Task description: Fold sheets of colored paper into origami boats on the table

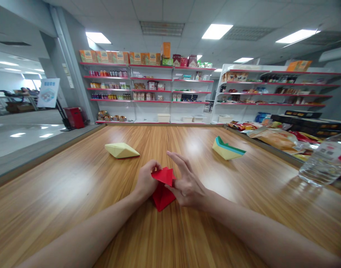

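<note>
A partly folded sheet of red paper [162, 195] is between my hands over the middle of the wooden table. My left hand [147, 178] grips its left side, the fingers curled around the edge. On the other side, my right hand [187, 184] pinches the paper low down with the thumb, while its upper fingers stretch forward, apart from the paper. A red flap stands up between the hands. Farther off at the left lies a pale yellow folded paper boat [121, 150]. To the right rests another folded paper boat [227, 149] in yellow, blue and green.
A clear plastic bottle [323, 160] stands at the right. Beyond the table's raised right edge lie snack packets [273, 137] and black boxes [309, 123]. Stocked shelves [150, 91] line the back, and a signboard [48, 93] stands at the left.
</note>
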Action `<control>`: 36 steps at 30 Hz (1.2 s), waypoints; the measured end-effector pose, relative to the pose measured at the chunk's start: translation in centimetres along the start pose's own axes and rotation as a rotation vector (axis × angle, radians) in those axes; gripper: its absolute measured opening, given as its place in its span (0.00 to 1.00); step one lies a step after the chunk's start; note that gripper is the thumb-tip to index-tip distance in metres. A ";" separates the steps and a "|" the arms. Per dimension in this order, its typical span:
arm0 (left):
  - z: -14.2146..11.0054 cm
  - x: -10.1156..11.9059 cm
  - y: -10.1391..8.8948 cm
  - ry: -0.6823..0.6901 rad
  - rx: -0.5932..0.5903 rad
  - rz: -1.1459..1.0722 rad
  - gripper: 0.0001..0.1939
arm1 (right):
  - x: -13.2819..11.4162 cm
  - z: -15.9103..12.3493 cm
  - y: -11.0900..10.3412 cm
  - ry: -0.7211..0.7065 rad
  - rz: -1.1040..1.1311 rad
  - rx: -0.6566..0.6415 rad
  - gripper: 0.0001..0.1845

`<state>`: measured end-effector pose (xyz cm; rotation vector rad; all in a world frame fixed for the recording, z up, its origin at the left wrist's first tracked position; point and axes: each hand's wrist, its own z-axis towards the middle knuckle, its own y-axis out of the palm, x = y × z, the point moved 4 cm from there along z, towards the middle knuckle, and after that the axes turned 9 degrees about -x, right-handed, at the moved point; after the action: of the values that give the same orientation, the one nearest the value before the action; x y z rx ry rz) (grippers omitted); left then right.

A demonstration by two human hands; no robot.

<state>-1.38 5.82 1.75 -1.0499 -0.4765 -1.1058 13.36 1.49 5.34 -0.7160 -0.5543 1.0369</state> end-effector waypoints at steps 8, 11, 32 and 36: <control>0.1 0.1 0.3 0.007 -0.049 -0.054 0.03 | -0.2 -0.3 0.0 0.001 0.046 0.105 0.08; 0.3 -0.6 0.4 -0.085 -0.121 -0.266 0.03 | 0.8 -0.7 0.0 0.120 0.138 0.226 0.07; 0.5 -1.7 1.1 -0.114 -0.197 -0.330 0.14 | 7.8 -3.7 3.3 1.052 0.700 0.203 0.19; 0.7 -1.1 0.6 -0.022 -0.100 -0.087 0.14 | 6.9 -2.7 3.9 0.902 0.988 0.147 0.22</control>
<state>-1.24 7.06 0.97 -1.1386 -0.4929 -1.2064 15.91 8.27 1.16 -1.2562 0.7364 1.4581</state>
